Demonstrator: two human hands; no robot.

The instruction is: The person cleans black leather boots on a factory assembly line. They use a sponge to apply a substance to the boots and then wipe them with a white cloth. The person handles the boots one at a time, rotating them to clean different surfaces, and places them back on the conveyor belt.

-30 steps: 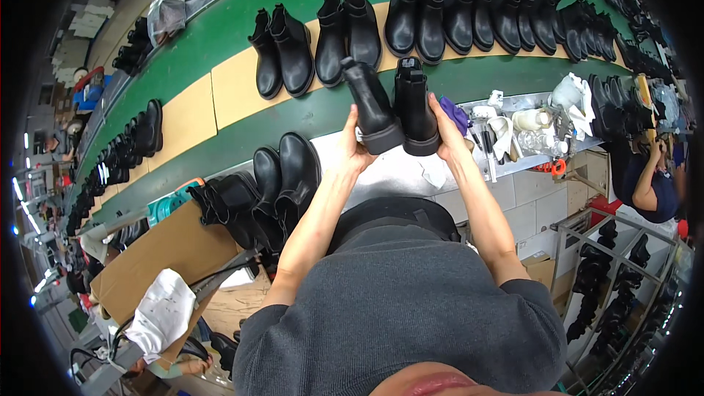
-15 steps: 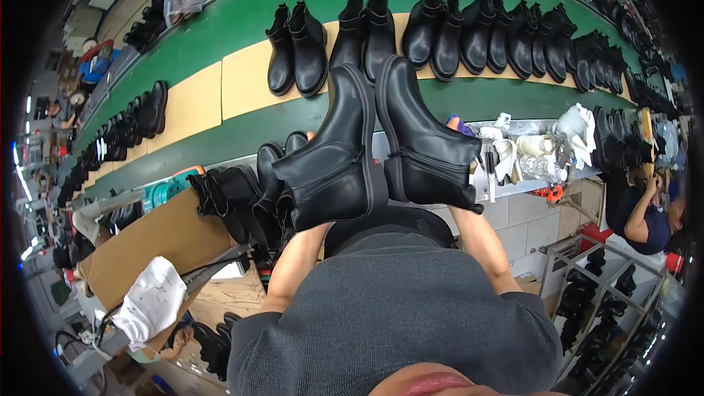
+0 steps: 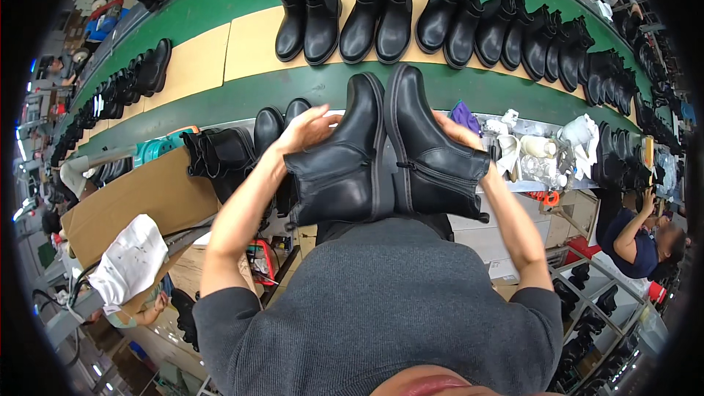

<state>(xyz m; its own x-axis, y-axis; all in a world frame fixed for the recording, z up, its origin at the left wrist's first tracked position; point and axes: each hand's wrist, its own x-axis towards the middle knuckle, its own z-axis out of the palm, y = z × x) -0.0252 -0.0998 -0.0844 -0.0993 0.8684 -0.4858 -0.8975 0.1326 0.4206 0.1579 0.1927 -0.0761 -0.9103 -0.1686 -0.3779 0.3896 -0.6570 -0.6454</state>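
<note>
Two black leather ankle boots are in front of me, soles facing each other, toes pointing away and zipped sides up. The left boot (image 3: 339, 165) lies against my left hand (image 3: 309, 129), whose thumb is raised and whose fingertips go behind the boot's instep. At the outer side of the right boot (image 3: 433, 154), my right hand (image 3: 460, 132) curves round its instep, fingers partly hidden. Both hands hold the pair between them. The soles touch or nearly touch around the toes and heels.
Several finished-looking boots (image 3: 370, 18) stand in a row on tan card over a green bench (image 3: 242, 84). White cloths and bottles (image 3: 539, 147) lie to the right. More boots (image 3: 220, 148) and a cardboard sheet (image 3: 132, 202) are at left. A co-worker (image 3: 631, 238) is at far right.
The boots have come away from the row on the bench and look more level. My forearms are spread wider, and both hands now show beside the boots instead of mostly behind them.
</note>
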